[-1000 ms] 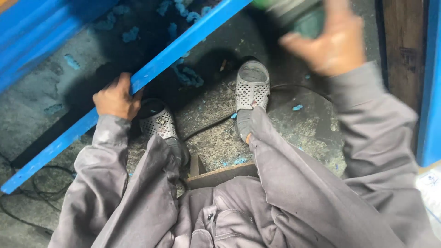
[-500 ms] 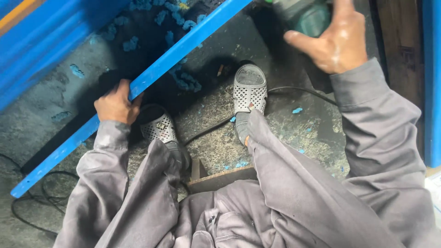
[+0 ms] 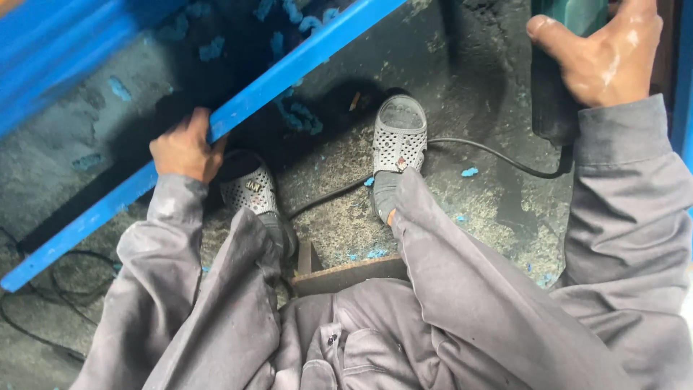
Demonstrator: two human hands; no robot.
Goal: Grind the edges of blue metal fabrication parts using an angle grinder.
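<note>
My left hand [image 3: 184, 148] grips the edge of a long blue metal bar [image 3: 303, 61] that slants from the lower left to the upper middle. My right hand [image 3: 606, 54] is wrapped around a dark green power tool [image 3: 559, 87] at the top right; the tool's head is cut off by the frame's top edge. A black cord [image 3: 491, 155] runs from the tool's rear across the floor toward my feet. I sit low in grey work clothes, with both feet in grey perforated clogs [image 3: 398, 133] on the floor.
The concrete floor [image 3: 462, 72] is dirty and strewn with blue paint chips and scraps. A wider blue painted panel [image 3: 50, 58] fills the top left. Black cables [image 3: 36, 296] loop at the lower left. A blue upright [image 3: 682, 79] lines the right edge. A dark wooden seat [image 3: 346, 273] shows under my legs.
The view has shifted, so the bar and my feet sit a little lower in the frame. My right hand with the tool has risen toward the top right. My left hand keeps its grip.
</note>
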